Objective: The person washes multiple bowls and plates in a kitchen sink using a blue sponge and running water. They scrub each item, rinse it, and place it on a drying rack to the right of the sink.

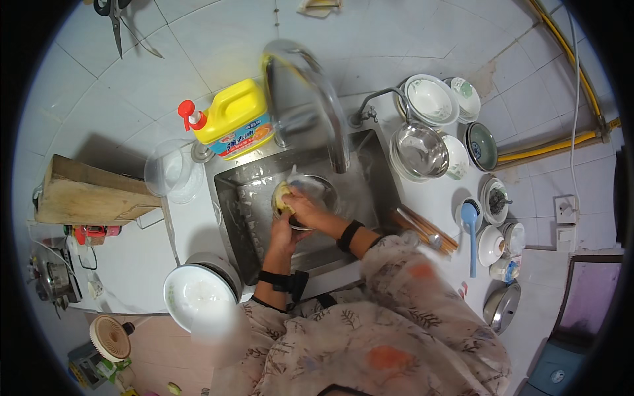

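Note:
Over the stainless steel sink [250, 247], my left hand [283, 235] grips the near rim of a round metal bowl [322, 190]. My right hand [301, 205] is closed on a yellow sponge or cloth [283, 195], pressed against the bowl's left inner side. Part of the bowl is hidden behind both hands. A chrome faucet [334, 114] arches above the sink, its spout end just beyond the bowl. White suds cling to the sink floor.
A yellow detergent jug [237, 119] with a red pump stands behind the sink. White bowls [198, 297] sit at the near left corner. To the right are wooden chopsticks [428, 230], a metal bowl [422, 148], stacked bowls [432, 99] and a blue brush [472, 237]. A wooden board [94, 198] stands left.

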A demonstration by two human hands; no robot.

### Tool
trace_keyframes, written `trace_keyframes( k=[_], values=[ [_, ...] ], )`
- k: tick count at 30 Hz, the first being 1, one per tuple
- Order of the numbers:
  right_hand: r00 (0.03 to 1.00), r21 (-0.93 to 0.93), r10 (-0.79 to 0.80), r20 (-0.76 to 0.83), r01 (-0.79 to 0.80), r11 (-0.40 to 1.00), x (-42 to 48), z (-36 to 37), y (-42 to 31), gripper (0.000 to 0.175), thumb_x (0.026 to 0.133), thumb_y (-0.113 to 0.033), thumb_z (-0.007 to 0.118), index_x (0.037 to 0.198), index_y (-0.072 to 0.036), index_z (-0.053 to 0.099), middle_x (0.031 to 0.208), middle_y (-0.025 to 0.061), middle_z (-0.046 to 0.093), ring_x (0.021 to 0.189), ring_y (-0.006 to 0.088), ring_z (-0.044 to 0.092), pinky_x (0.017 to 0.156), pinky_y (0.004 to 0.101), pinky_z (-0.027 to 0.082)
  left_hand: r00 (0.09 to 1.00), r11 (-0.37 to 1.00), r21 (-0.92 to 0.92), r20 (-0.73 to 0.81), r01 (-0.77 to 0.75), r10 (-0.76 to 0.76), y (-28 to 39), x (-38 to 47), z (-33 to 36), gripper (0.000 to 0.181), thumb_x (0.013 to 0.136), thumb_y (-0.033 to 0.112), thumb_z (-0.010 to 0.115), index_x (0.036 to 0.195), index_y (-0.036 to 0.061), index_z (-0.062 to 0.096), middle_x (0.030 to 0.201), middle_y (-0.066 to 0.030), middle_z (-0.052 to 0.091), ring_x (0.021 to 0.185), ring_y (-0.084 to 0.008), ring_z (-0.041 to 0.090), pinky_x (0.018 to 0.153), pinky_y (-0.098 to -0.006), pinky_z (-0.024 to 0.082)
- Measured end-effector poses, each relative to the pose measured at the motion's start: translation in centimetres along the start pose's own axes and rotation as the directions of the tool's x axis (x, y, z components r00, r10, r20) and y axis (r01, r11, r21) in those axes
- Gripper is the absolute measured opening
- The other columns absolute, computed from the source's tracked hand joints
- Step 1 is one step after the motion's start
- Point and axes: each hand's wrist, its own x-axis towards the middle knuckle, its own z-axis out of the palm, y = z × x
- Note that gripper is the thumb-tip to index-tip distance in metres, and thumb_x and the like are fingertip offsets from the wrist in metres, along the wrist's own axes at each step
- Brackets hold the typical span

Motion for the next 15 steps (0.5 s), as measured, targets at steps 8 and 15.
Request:
trace_keyframes(
  k=[8,15],
  values=[
    [0.962,-0.186,0.254,-0.103,-0.269,0.945,-0.3,-8.7,0.3,0.018,0.077,-0.019,0.057,0.089,-0.007,0.064,0.082,0.012,0.061,0.075,0.0288,0.058,0.066,0.0375,0.046,0.931,0.954,0.174,-0.232,-0.246,0.282,-1.3,1.4,-4.1,0.06,0.074,-0.006,0.037,0.132,0.0077,0.032,0.118,-0.015,0.048,0.104,-0.0344,0.051,0.077,-0.0456,0.05],
    [0.829,0.353,0.449,0.334,-0.551,0.756,1.2,-12.1,5.7,0.024,0.068,-0.019,0.06,0.085,-0.003,0.062,0.066,0.0055,0.053,0.062,0.0155,0.049,0.057,0.0319,0.042,0.794,0.523,0.684,0.137,-0.508,0.593,-0.3,0.9,-1.0,0.062,0.074,-0.012,0.037,0.134,0.0052,0.036,0.11,-0.0171,0.059,0.102,-0.0243,0.056,0.087,-0.0295,0.043]
  ],
)
